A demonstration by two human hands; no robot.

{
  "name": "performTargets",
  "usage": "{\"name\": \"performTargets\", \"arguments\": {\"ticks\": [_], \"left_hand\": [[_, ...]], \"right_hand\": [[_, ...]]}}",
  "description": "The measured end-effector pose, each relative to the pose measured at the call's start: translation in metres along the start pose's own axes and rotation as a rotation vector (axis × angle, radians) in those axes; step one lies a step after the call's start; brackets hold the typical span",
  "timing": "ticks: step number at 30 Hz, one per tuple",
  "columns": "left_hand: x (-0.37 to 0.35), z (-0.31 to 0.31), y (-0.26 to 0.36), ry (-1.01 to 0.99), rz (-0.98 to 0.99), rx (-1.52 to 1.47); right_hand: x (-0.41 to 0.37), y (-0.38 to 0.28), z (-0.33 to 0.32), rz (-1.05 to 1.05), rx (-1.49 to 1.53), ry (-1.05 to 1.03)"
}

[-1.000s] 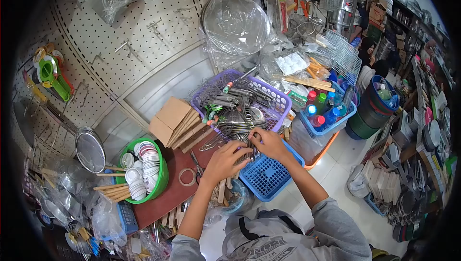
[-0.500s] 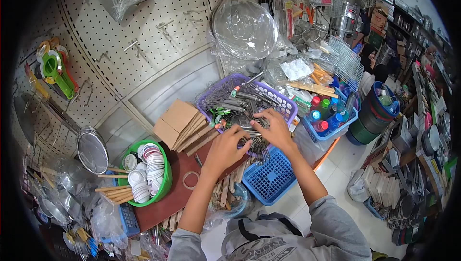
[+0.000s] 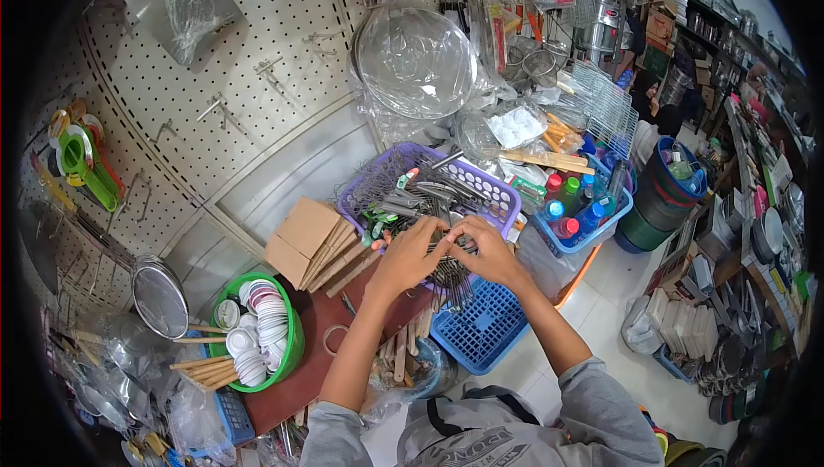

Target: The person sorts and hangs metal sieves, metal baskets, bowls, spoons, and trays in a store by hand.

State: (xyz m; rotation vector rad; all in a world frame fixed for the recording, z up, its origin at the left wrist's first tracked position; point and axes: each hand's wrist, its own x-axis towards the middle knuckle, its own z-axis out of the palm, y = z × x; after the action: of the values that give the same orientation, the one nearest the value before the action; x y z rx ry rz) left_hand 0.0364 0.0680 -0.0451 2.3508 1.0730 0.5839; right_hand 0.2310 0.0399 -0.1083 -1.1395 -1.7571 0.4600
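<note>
My left hand [image 3: 410, 257] and my right hand [image 3: 482, 252] meet over the front of a purple basket [image 3: 485, 178]. Their fingertips are pinched close together; what they hold, if anything, is too small to make out. Directly beneath them, a bundle of thin metal wire utensils [image 3: 452, 276] sticks out past the basket's near rim. Inside the basket, behind my fingers, lie metal-handled utensils [image 3: 403, 203] and a tangle of dark wire [image 3: 375, 177]. Green-handled items [image 3: 376, 225] rest just left of my left hand.
Left of the basket are stacked cardboard pieces [image 3: 302, 239] and a green tub [image 3: 296, 334] of white dishes. A blue basket [image 3: 481, 330] sits below my hands. At right, a light-blue crate [image 3: 631, 201] holds bottles. A tape ring [image 3: 336, 340] lies on the reddish-brown board [image 3: 300, 381].
My hands were apart with fingers curved; now they have come together, fingertips meeting over the wire utensils. The whole view has shifted slightly.
</note>
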Motion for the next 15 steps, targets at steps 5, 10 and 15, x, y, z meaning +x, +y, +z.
{"name": "performTargets", "arguments": {"ticks": [5, 10, 15], "left_hand": [[0.003, 0.009, -0.025, -0.001, 0.098, -0.09], [0.001, 0.005, -0.019, -0.017, 0.047, -0.048], [-0.001, 0.004, -0.019, 0.015, 0.145, -0.032]], "right_hand": [[0.004, 0.01, -0.003, 0.075, 0.29, -0.122], [0.015, 0.048, 0.012, 0.147, 0.349, -0.028], [0.032, 0.062, 0.011, 0.016, 0.266, -0.132]]}}
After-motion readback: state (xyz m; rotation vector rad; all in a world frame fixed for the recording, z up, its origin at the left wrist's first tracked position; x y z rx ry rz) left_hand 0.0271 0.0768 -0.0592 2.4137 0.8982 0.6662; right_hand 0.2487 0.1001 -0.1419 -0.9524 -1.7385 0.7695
